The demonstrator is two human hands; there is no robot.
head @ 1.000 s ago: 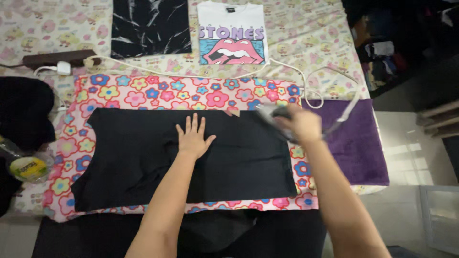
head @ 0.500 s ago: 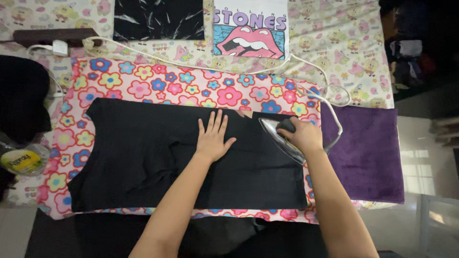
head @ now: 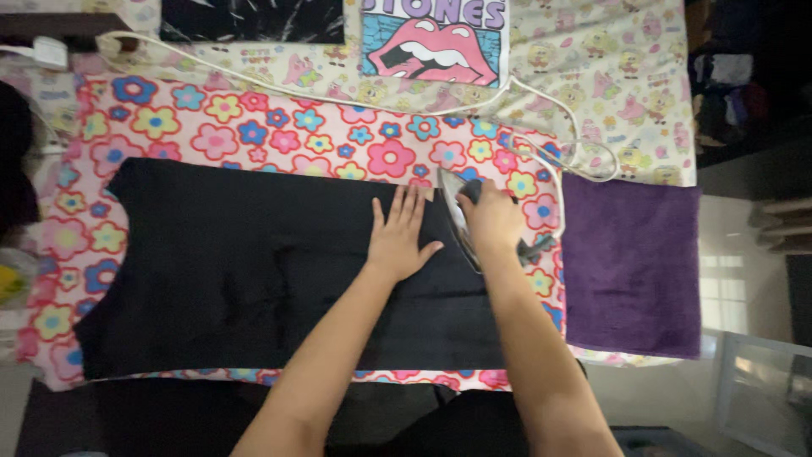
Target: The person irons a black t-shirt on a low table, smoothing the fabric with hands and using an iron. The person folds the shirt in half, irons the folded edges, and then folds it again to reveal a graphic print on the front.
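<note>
A black garment (head: 254,271) lies spread flat on a pink sheet with coloured flowers (head: 279,135). My left hand (head: 402,237) presses flat on the garment, fingers apart, near its right part. Right beside it, my right hand (head: 492,222) grips the handle of a clothes iron (head: 457,207), which stands on the garment's upper right edge with its tip pointing away from me. The iron's white cord (head: 338,100) runs up and across the bed to the left.
A purple towel (head: 630,262) lies to the right of the flowered sheet. A folded white printed shirt (head: 436,42) and a black patterned one (head: 254,19) lie at the far side. A dark pile (head: 15,161) sits at the left edge. Floor shows at right.
My right hand has moved the iron leftward and further up the garment, close to my left hand. My left hand has shifted slightly right. The view has tilted lower and to the right.
</note>
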